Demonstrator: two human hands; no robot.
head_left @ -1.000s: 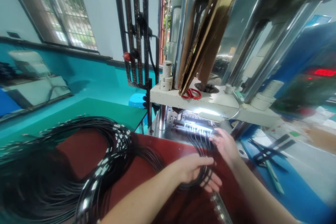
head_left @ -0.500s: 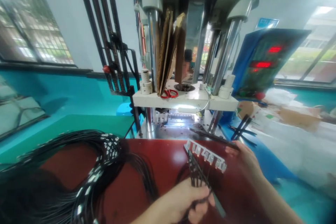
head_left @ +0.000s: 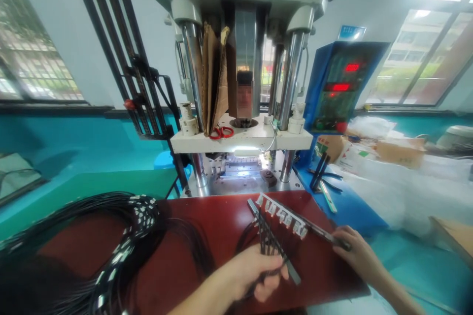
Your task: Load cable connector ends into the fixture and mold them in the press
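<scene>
My left hand [head_left: 258, 268] is closed around a bunch of thin black cables [head_left: 266, 236]. At the far ends of these cables is a pale, clear-looking moulded strip [head_left: 283, 216] with several small connector-like pieces. A flat grey metal bar [head_left: 293, 273] lies slantwise under the cables and beside my left fingers. My right hand [head_left: 353, 246] grips the near end of a long, thin dark bar [head_left: 321, 232]. Its far part runs close behind the moulded strip; I cannot tell whether they touch.
A large coil of black cables [head_left: 123, 251] with white tags lies left on the red table [head_left: 221, 202]. Behind stands a press [head_left: 242, 145] with red-handled scissors [head_left: 221, 132] on its plate. Pliers [head_left: 325, 177] lie right, below a blue control box [head_left: 321, 74].
My right hand has drawn the dark bar back from the press bed, down beside the moulded strip. The view has shifted right. My left hand still holds the cables.
</scene>
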